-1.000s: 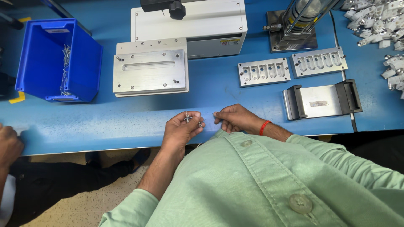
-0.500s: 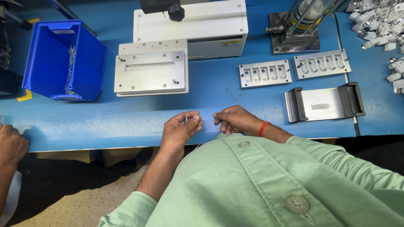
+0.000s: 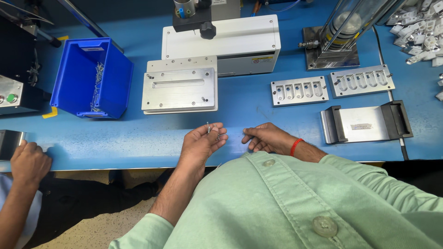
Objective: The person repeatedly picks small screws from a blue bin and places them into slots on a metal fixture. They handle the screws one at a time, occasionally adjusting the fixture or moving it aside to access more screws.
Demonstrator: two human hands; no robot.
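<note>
Left hand [image 3: 201, 143] at the worktop's [image 3: 138, 133] near edge, grip pinching small screws [image 3: 211, 129], right hand [image 3: 266, 137] flat and empty beside it (sorting step, likely); next calls for picking one out.

The small metal pins [image 3: 211, 128] pinched in the left hand [image 3: 200, 143] were too tiny to identify. Beyond that grip, the press [image 3: 221, 32] was cropped at the top, and the white parts [image 3: 422, 39] ran off the right edge.

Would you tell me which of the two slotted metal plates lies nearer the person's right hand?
The left slotted plate, nearer the right hand; the other lies farther right.
</note>
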